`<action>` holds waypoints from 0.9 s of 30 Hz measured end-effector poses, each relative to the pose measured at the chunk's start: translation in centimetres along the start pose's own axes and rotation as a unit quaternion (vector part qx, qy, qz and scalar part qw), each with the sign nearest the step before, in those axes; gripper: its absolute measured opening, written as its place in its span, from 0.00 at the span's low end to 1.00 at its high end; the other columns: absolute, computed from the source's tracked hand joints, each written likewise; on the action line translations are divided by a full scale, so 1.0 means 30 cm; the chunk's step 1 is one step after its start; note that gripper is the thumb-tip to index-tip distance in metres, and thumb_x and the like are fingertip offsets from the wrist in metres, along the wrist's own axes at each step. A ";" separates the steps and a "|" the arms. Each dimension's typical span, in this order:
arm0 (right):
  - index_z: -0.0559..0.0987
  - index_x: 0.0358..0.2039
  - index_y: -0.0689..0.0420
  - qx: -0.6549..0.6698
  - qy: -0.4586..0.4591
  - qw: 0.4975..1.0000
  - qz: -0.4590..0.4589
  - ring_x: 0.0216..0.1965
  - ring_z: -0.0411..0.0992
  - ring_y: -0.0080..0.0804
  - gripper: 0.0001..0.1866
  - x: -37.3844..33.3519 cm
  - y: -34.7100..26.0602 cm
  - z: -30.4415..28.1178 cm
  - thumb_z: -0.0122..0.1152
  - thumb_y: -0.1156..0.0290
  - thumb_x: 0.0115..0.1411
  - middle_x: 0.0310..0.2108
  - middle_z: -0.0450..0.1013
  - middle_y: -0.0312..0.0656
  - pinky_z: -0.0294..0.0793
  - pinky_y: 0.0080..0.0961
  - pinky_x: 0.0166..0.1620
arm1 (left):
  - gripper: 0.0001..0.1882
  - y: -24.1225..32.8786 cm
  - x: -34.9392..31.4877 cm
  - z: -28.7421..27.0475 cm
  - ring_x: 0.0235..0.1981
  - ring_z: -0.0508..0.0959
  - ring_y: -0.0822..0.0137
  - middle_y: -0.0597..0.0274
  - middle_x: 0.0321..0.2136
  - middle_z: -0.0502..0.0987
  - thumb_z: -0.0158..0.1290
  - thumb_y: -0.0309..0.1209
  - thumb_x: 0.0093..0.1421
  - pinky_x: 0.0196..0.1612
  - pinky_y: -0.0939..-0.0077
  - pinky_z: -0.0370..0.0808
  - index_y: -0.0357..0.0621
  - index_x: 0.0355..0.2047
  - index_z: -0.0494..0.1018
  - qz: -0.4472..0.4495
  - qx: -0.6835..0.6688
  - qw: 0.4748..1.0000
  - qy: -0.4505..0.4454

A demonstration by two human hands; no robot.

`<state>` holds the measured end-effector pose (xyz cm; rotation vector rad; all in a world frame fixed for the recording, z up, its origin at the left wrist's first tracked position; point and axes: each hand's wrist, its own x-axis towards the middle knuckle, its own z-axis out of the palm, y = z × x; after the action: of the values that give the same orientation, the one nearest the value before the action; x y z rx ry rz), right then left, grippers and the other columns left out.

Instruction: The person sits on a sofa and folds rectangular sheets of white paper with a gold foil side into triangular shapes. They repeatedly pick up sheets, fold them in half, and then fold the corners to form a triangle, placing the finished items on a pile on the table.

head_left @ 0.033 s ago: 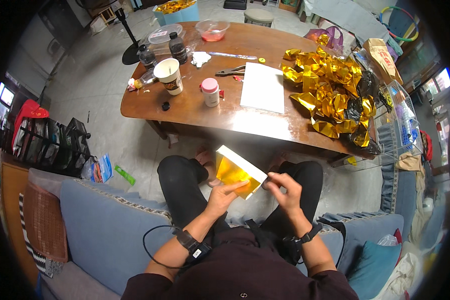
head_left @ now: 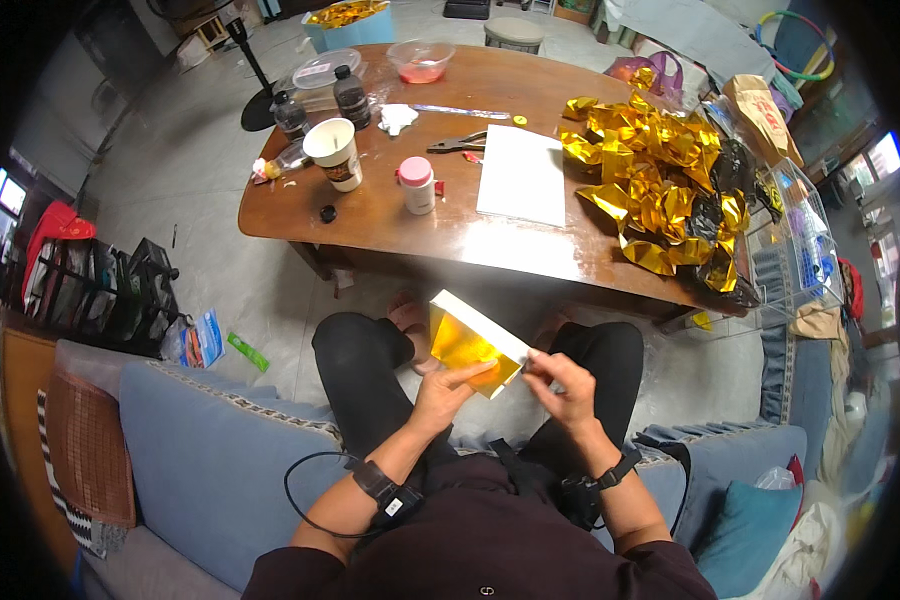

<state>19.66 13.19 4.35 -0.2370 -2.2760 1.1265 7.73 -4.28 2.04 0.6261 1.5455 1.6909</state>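
A thick stack of gold foil paper with a pale edge is tilted above my lap. My left hand grips it from the lower left, thumb lying across the gold face. At the stack's right corner, the thumb and fingers of my right hand are pinched together on the paper's edge. How many sheets the fingertips hold is too small to tell. Beyond, on the brown table, lie a stack of white paper and a heap of folded gold foil pieces.
On the table stand a white jar with a pink lid, a paper cup, dark bottles, pliers and a clear bowl. A wire rack stands at the right. Blue sofa cushions lie beside me.
My right hand has shifted slightly left, bringing its fingertips onto the corner of the gold paper. The left hand and the stack have hardly moved.
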 end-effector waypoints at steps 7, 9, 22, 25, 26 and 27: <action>0.82 0.32 0.58 -0.022 -0.017 0.998 -0.047 0.23 0.72 0.29 0.12 0.040 -0.003 0.022 0.64 0.84 0.45 0.21 0.73 0.41 0.69 0.19 0.26 | 0.14 0.051 0.018 0.012 0.40 0.77 0.74 0.59 0.39 0.80 0.51 0.18 0.57 0.46 0.82 0.71 0.38 0.44 0.76 0.044 0.041 0.998 0.005; 0.82 0.31 0.59 0.058 -0.032 0.997 0.028 0.24 0.73 0.27 0.11 0.034 -0.006 0.022 0.65 0.84 0.46 0.23 0.74 0.41 0.69 0.18 0.27 | 0.12 0.064 0.017 0.001 0.39 0.77 0.74 0.59 0.38 0.80 0.53 0.19 0.57 0.46 0.82 0.72 0.37 0.43 0.77 0.051 0.062 0.997 -0.003; 0.79 0.25 0.63 0.146 0.004 0.966 0.213 0.28 0.72 0.18 0.04 0.004 -0.047 0.077 0.66 0.79 0.49 0.24 0.75 0.37 0.69 0.14 0.30 | 0.07 -0.031 0.038 0.047 0.29 0.79 0.71 0.58 0.31 0.79 0.57 0.25 0.57 0.34 0.79 0.78 0.31 0.33 0.78 -0.053 -0.214 0.961 0.165; 0.78 0.29 0.63 0.097 -0.008 0.969 0.226 0.27 0.72 0.18 0.06 0.014 -0.071 0.075 0.66 0.79 0.50 0.25 0.74 0.36 0.69 0.14 0.30 | 0.08 -0.061 0.039 0.047 0.30 0.79 0.71 0.58 0.32 0.79 0.57 0.25 0.56 0.33 0.80 0.78 0.31 0.35 0.78 -0.060 -0.209 0.958 0.189; 0.78 0.31 0.63 0.080 -0.011 0.970 0.229 0.27 0.72 0.18 0.07 0.016 -0.073 0.073 0.65 0.79 0.50 0.26 0.74 0.36 0.70 0.14 0.29 | 0.08 -0.060 0.041 0.051 0.30 0.79 0.71 0.58 0.32 0.79 0.58 0.24 0.56 0.32 0.81 0.78 0.32 0.35 0.77 -0.062 -0.203 0.958 0.193; 0.76 0.36 0.62 0.092 0.003 0.969 0.230 0.27 0.72 0.18 0.11 0.014 -0.066 0.078 0.65 0.78 0.51 0.26 0.74 0.36 0.70 0.13 0.30 | 0.09 -0.058 0.043 0.056 0.31 0.79 0.72 0.58 0.33 0.79 0.57 0.24 0.56 0.32 0.81 0.78 0.32 0.36 0.77 -0.063 -0.202 0.957 0.199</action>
<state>18.17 10.55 4.95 -0.7200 -2.1487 1.5542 8.60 -2.25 0.44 -0.0285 1.3969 2.0382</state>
